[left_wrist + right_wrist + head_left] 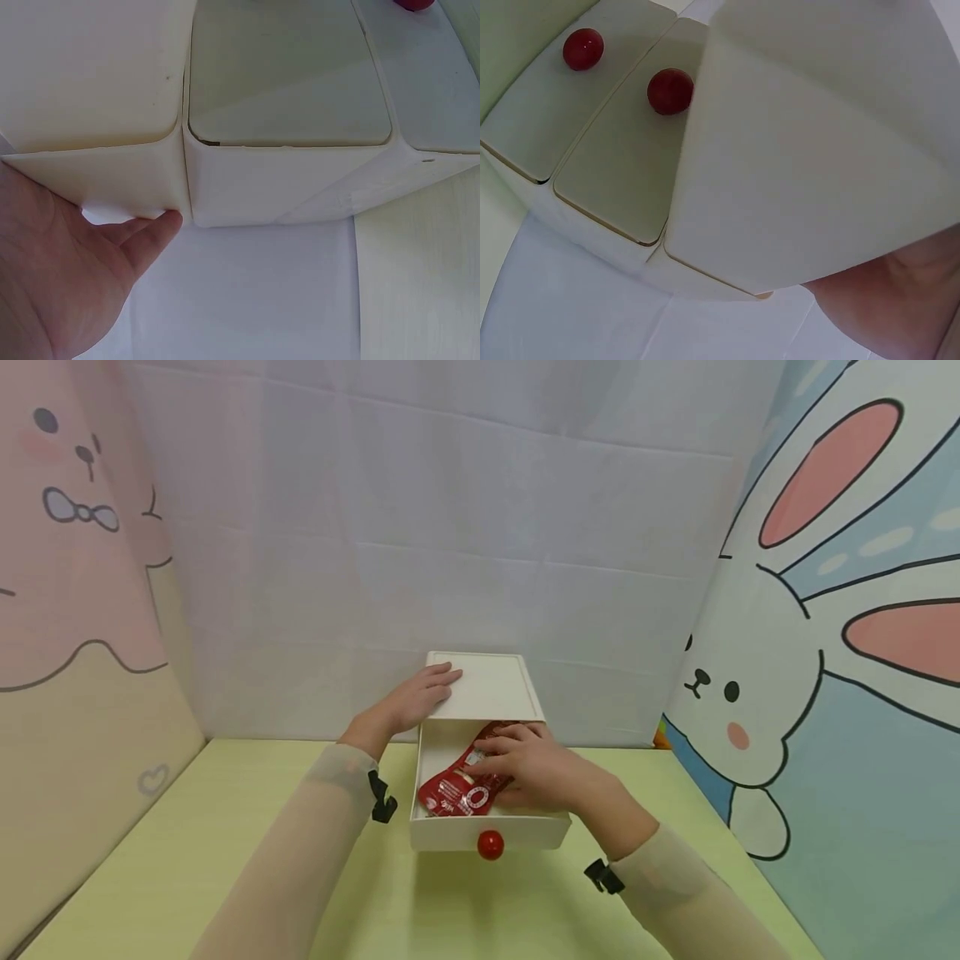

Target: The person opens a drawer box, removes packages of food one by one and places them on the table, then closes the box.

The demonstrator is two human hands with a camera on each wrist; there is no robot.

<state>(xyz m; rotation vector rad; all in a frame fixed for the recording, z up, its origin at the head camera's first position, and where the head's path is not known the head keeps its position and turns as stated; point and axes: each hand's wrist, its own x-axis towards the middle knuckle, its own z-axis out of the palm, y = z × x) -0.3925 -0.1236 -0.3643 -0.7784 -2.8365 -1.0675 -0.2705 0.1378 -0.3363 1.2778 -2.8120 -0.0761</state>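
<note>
A small white drawer cabinet (487, 685) stands against the back wall, its top drawer (450, 835) pulled out toward me by a red knob (491, 845). My left hand (418, 697) rests on the cabinet's top near its left edge; in the left wrist view the left hand (82, 262) lies along the white side wall. Inside the drawer is a shiny red packet (457, 789) with white print, slanting from the front left to the back. My right hand (543, 768) reaches in, fingers spread over the packet, thumb partly hidden.
Under the pulled-out drawer are two shut drawer fronts (622, 150) with red knobs (670, 91). A pale yellow-green table (262, 827) carries the cabinet. White cloth (450, 527) hangs behind, and a rabbit-print panel (825, 693) borders the right side.
</note>
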